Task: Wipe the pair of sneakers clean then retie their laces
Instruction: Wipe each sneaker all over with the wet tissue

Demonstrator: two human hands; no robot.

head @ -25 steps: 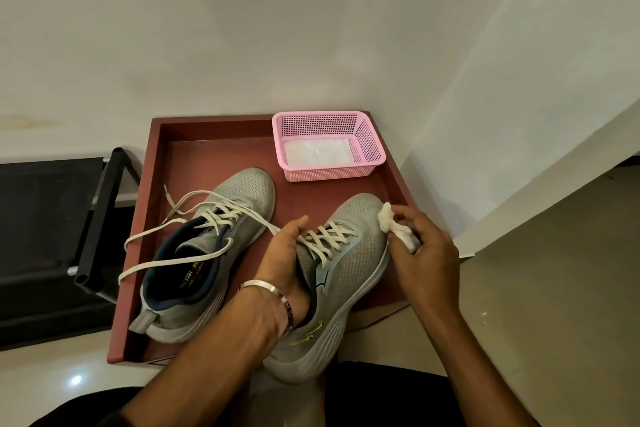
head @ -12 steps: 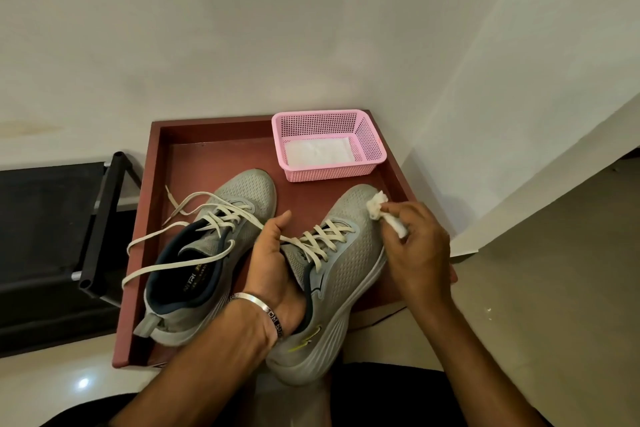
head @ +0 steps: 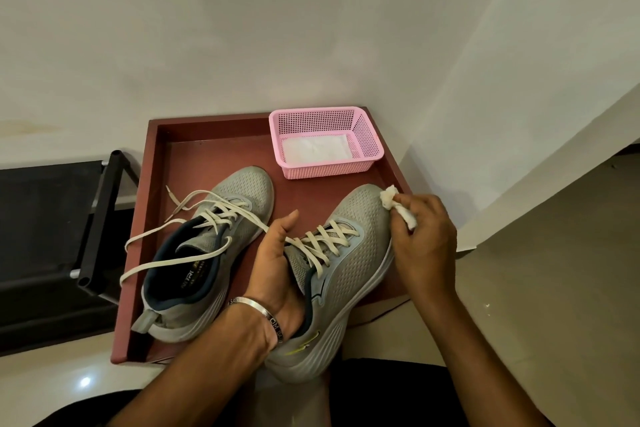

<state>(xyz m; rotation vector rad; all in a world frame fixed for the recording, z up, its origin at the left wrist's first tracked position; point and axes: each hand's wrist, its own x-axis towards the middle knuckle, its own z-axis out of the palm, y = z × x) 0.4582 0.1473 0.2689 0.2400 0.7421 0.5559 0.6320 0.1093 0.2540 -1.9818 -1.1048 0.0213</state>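
Observation:
Two grey mesh sneakers with cream laces sit in a red-brown tray (head: 154, 191). The left sneaker (head: 239, 198) lies on the tray floor with its laces untied and trailing to the left. The right sneaker (head: 349, 253) is tilted, its heel hanging over the tray's near edge. My left hand (head: 277, 263) is inside its opening and grips it, thumb up by the laces. My right hand (head: 420, 236) pinches a crumpled white wipe (head: 394, 204) against the sneaker's toe on its right side.
A pink mesh basket (head: 367, 139) with white wipes inside stands at the tray's far right corner. A black frame (head: 98, 218) stands left of the tray. White walls close in behind and to the right. My dark-clothed legs are below.
My right hand has moved the wipe along the right sneaker's toe, from its outer side toward the tip. My left hand has kept its hold inside the sneaker.

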